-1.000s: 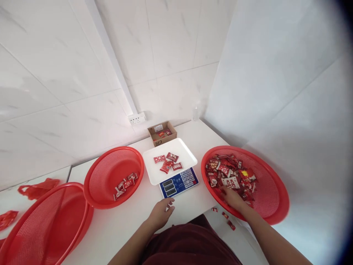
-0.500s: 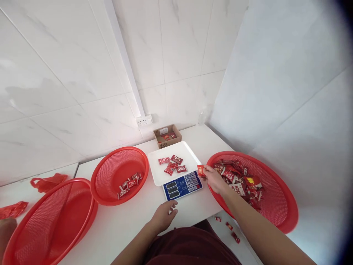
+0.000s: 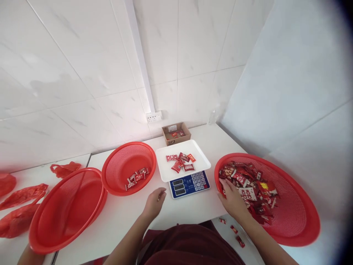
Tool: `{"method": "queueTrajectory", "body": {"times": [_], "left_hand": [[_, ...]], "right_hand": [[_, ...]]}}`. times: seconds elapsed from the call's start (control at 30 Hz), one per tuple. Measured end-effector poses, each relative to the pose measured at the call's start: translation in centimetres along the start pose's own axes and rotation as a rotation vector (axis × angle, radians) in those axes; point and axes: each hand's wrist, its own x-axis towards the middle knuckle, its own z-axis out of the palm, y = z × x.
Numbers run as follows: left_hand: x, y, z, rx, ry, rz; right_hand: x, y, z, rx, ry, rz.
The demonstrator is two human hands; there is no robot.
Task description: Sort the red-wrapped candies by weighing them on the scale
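Heap of red-wrapped sweets (image 3: 248, 182): lying in the wide red plastic mesh basket (image 3: 292, 217) at the right end of the white table (image 3: 193, 206), massed toward the basket's near-left side.

Right hand (image 3: 233, 198): inside that basket at its near-left rim, palm down, fingertips on the sweets. Whether the fingers have closed on a piece cannot be told.

Left hand (image 3: 154, 201): at the table in front of the scale, fingers loosely curled and parted, holding nothing.

Blue-panelled electronic scale (image 3: 189, 183): between the two hands and just beyond them. Its white rectangular tray (image 3: 171, 173) carries a few sweets (image 3: 180, 162).

Smaller red mesh basket (image 3: 128, 162): left of the scale, a few sweets (image 3: 137, 177) in the bottom.

Large red mesh basket (image 3: 67, 208): further left, overlapping the smaller one's rim.

Open brown cardboard box (image 3: 176, 133): behind the scale, against the tiled wall.

Three loose sweets (image 3: 231, 229): on the floor below the table edge.
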Motion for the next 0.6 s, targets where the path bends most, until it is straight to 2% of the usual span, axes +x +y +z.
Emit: {"method": "queueTrajectory", "body": {"times": [0.1, 0.17, 0.33, 0.43, 0.6], "left_hand": [[1.0, -0.5, -1.5, 0.006, 0.124, 0.012], [1.6, -0.8, -2.5, 0.028, 0.199, 0.008], [2.6, -2.1, -5.6, 0.306, 0.49, 0.0], [2.8, -3.9, -8.4, 0.503, 0.632, -0.214], [2.1, -8.5, -12.9, 0.545, 0.594, -0.655]], "right_hand": [[-3.1, 2.7, 0.8, -0.104, -0.089, 0.099], [-4.4, 3.4, 0.9, -0.173, -0.162, 0.149], [-5.1, 1.5, -0.5, -0.3, -0.281, 0.181], [-4.8, 0.0, -1.4, -0.334, -0.322, 0.202], [-4.8, -0.6, -2.0, -0.316, -0.35, 0.206]]}}
